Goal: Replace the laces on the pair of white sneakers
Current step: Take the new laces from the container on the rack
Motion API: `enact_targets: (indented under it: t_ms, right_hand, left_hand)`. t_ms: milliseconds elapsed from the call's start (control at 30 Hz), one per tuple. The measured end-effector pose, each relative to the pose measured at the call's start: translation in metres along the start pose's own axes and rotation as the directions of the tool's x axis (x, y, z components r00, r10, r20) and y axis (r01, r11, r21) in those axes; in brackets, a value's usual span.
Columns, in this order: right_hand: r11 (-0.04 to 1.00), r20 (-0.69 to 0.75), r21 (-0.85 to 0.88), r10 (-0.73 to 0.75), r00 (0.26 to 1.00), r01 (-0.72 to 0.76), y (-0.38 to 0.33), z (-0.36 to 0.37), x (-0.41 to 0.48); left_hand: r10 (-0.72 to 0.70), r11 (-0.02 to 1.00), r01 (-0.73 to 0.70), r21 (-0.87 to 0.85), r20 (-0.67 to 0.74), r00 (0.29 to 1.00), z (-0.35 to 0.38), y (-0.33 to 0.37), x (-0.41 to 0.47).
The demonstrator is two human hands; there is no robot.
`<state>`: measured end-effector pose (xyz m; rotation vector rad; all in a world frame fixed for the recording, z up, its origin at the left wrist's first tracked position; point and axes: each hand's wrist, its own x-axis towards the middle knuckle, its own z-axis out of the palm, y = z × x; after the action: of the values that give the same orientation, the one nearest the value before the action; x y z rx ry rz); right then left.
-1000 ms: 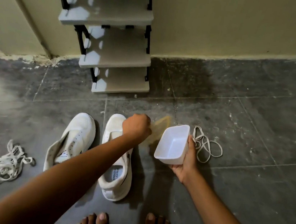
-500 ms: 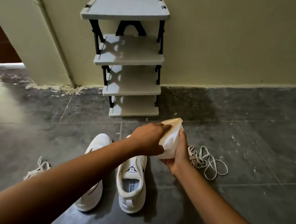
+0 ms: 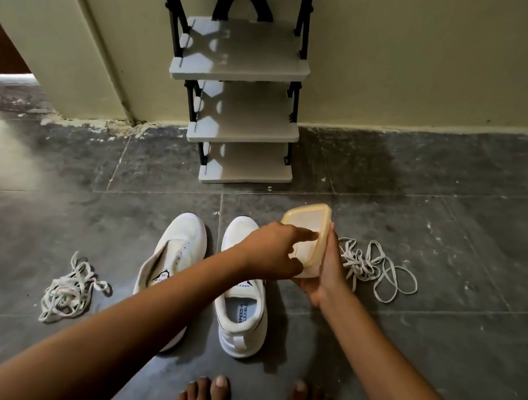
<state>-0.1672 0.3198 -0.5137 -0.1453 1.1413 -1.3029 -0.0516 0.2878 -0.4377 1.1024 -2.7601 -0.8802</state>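
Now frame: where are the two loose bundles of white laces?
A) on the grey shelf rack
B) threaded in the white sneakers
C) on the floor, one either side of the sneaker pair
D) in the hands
C: one white lace bundle lies on the dark tile floor left of the white sneakers, the other to their right; left hand and right hand hold a lidded white plastic box.

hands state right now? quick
Left hand: closed on the yellow lid, pressing it onto the white container.
Right hand: closed around the white container.
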Motion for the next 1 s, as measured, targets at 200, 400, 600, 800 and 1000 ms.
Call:
enact_targets:
  t_ms: [200, 400, 600, 800, 1000]
  right_hand:
    - [0.997, 0.114, 0.068, -0.031, 0.993, 0.024, -0.008, 0.003, -0.005]
    - [0.994, 0.143, 0.038, -0.104, 0.984, 0.099, -0.008, 0.008, -0.012]
    - [0.971, -0.033, -0.196, -0.149, 0.988, 0.140, -0.012, 0.016, -0.016]
    - [0.886, -0.171, -0.393, -0.335, 0.927, 0.248, -0.003, 0.021, -0.011]
    - [0.910, -0.072, -0.350, -0.264, 0.962, 0.224, -0.005, 0.018, -0.007]
  left_hand:
    - [-0.174, 0.974, 0.115, -0.196, -0.315, 0.933, -0.006, -0.025, -0.008]
    - [-0.292, 0.312, 0.294, -0.904, 0.203, 0.935, 0.008, -0.046, -0.028]
    - [-0.239, 0.153, 0.196, -0.969, 0.156, 0.958, 0.008, -0.056, -0.032]
    - [-0.261, 0.192, 0.166, -0.967, 0.113, 0.959, 0.016, -0.055, -0.029]
    - [-0.282, 0.200, 0.206, -0.958, 0.145, 0.948, 0.015, -0.061, -0.026]
